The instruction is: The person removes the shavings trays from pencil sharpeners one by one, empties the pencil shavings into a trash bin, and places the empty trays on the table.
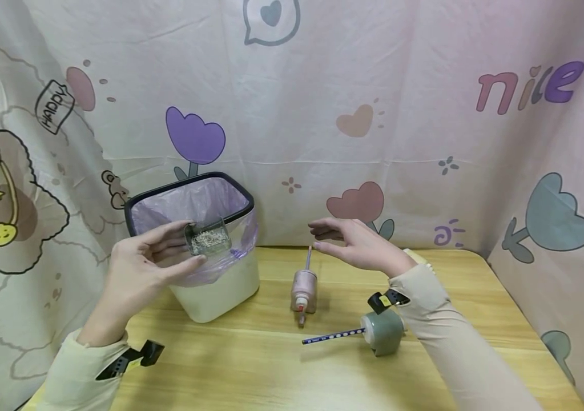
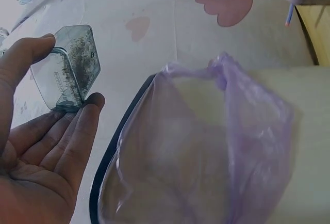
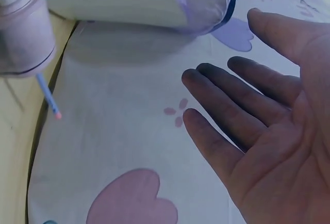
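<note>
Sleeves (image 1: 482, 359) are nearest to the camera. Beyond them, the left hand (image 1: 140, 271) pinches a clear box (image 1: 210, 238) of shavings near the bin's (image 1: 220, 294) front rim. Probably the box is light, stiff and somewhat slippery, so its opposite walls seem the safest hold. Left wrist view shows fingertips (image 2: 94, 101) under it; right wrist view shows the right hand's (image 1: 355, 244) bare palm (image 3: 294, 177), hidden from the head view, fingers (image 3: 221, 99) loosely apart, holding nothing.
</note>
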Available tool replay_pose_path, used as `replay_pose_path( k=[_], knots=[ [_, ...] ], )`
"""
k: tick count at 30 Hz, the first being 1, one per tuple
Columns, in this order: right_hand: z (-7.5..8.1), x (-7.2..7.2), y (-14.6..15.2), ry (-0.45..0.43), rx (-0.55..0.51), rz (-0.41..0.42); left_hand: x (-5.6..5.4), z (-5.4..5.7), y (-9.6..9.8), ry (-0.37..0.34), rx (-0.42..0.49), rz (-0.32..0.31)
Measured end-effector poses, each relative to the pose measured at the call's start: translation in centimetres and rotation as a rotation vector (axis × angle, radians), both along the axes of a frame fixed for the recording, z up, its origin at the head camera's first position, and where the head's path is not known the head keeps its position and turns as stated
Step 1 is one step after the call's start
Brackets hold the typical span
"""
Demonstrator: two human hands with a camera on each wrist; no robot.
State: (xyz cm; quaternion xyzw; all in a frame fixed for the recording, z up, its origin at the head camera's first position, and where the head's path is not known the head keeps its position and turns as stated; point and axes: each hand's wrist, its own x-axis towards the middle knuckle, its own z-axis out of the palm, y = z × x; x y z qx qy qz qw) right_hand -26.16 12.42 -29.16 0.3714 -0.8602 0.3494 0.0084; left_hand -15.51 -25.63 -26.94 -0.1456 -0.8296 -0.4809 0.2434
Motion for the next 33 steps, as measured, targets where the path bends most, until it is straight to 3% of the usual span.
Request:
replay_pose_path(
  k=[18,26,33],
  knots=[
    [1.6,-1.2,-4.5,0.021,-0.043,0.009,-0.1,1.8,-2.5,0.03,-0.08,0.089],
    [2.1,-1.3,-6.6,-0.004,-0.063,0.006,-0.5,2.0,-3.9,-0.05,-0.038,0.099],
    [2.2,-1.5,-8.3,0.023,-0.084,0.002,-0.9,2.3,-4.8,-0.068,-0.066,0.133]
  ],
)
